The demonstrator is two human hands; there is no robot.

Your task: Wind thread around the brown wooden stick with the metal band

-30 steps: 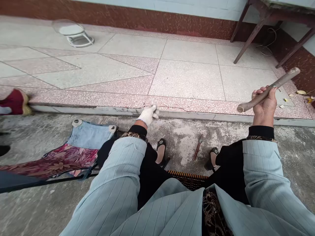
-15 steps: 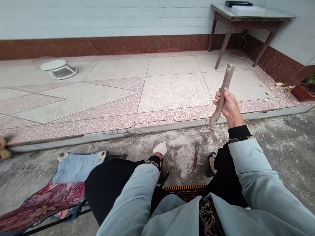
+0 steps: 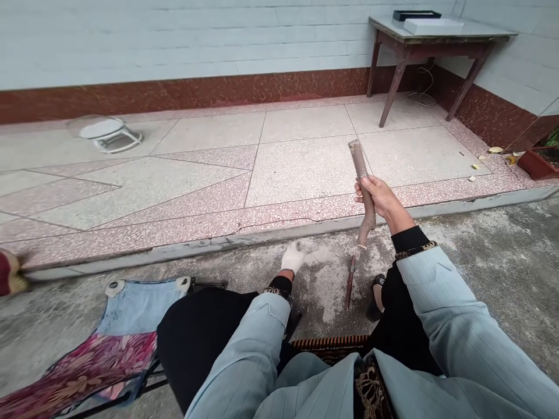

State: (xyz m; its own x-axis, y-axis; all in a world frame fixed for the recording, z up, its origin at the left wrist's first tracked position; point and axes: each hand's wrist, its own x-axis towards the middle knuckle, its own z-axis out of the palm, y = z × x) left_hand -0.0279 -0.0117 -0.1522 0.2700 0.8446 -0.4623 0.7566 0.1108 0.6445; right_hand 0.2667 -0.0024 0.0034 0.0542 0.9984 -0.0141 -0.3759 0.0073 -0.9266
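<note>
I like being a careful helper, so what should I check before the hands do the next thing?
1. Right hand has a grip on the stick: ok, fingers are wrapped around its middle part.
2. Right hand gloved: not ok, it is bare.
3. Left hand gloved: ok, it wears a white glove.
4. Left hand holding nothing: cannot tell, its fingers are too blurred.
5. Thin reddish-brown object off the ground: not ok, it lies there near the right shoe.
6. Stick apart from the table: ok.
</note>
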